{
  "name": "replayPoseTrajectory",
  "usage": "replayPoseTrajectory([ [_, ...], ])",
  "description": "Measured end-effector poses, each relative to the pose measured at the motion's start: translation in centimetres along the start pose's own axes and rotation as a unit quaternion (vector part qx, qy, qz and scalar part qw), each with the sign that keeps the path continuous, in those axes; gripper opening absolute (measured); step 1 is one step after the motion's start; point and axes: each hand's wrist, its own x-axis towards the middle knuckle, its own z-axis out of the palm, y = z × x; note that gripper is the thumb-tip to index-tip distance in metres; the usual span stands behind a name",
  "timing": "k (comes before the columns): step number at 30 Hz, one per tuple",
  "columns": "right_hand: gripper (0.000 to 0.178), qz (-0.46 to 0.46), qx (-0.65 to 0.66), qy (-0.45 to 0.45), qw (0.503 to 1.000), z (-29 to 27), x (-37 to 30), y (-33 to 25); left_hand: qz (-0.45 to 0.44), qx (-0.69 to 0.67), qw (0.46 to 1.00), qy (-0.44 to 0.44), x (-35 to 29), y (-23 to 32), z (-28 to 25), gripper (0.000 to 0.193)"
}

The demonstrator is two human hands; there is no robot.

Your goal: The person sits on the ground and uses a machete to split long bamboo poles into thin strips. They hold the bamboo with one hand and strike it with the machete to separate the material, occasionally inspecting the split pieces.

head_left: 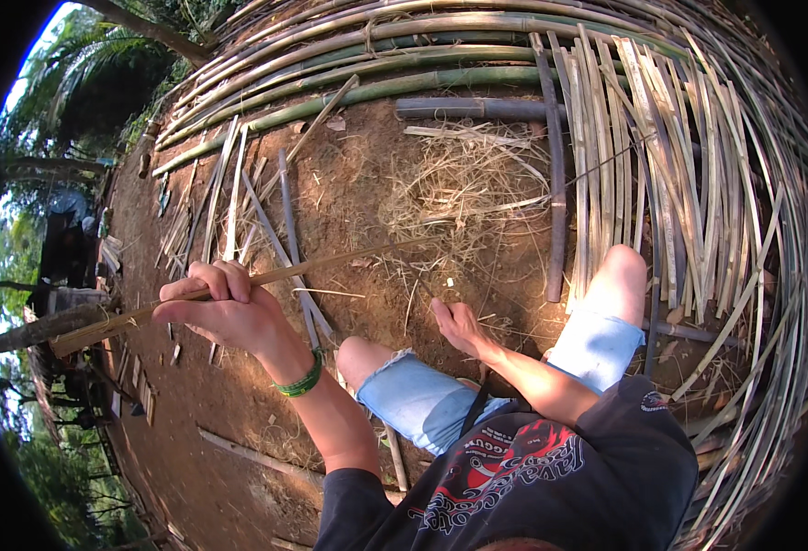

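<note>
Bamboo strip [266, 273]: long, thin, prob. light & springy; L hand [225, 308] fisted near thick end; R hand [456, 323] open, empty.

One head cam, fisheye; looks steeply down at lap, dirt ground [358, 184]; close; rim prob. distorted.

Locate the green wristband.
Head view, lower left of centre: the green wristband sits on the left wrist, just below the left hand gripping a bamboo strip.
</note>
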Motion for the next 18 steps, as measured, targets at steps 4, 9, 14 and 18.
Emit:
replayPoseTrajectory([
  [4, 0.069, 0.19, -0.059, 0.048, 0.979, -2.9, 2.3, 7.2, -0.012, -0.024, 0.999, -0.026, -0.7, 0.1, 1.7, 0.054],
  [9, 0.061, 0.046, 0.001, -0.011, 0.999, -0.8, -1.1, -3.8, 0.006, 0.006, 1.0, -0.027, -1.3, 0.3, 1.4, 0.054],
  [14, 0.045, -0.12, 0.075, -0.081, 0.987, -0.1, -5.3, -14.6, 0.019, 0.011, 1.0, -0.013, -2.0, 0.4, 2.6, 0.054],
  [18, 0.044, -0.158, 0.01, -0.019, 0.987, 0.7, -4.6, -12.3, 0.025, 0.031, 0.999, 0.005, -2.2, 0.6, 2.6, 0.054],
])
